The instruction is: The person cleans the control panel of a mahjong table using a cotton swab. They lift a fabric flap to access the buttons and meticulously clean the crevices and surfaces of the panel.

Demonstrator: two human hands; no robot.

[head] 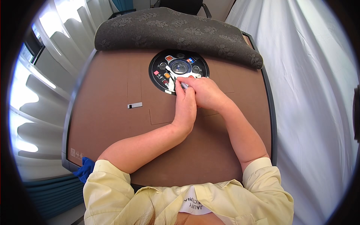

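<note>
My left hand (185, 107) and my right hand (208, 92) meet over the near edge of a round black control panel (152, 71) on a mahjong table. Between their fingers is a small silver-grey cylindrical object (184, 85), mostly covered. The left thumb and fingers lie on either side of it, and the right fingers close over its upper end. A clear dome (179, 67) forms the panel's middle, ringed by coloured buttons and round recesses. White glare crosses the panel's near side, and my hands hide part of its rim.
The brown tabletop (104, 112) has thin seam lines and a small silver plate (135, 105). A grey patterned mat (168, 31) lies folded across the far side. A blue cloth (85, 168) hangs at the near left corner. White curtains flank the table; a black chair (182, 6) stands beyond.
</note>
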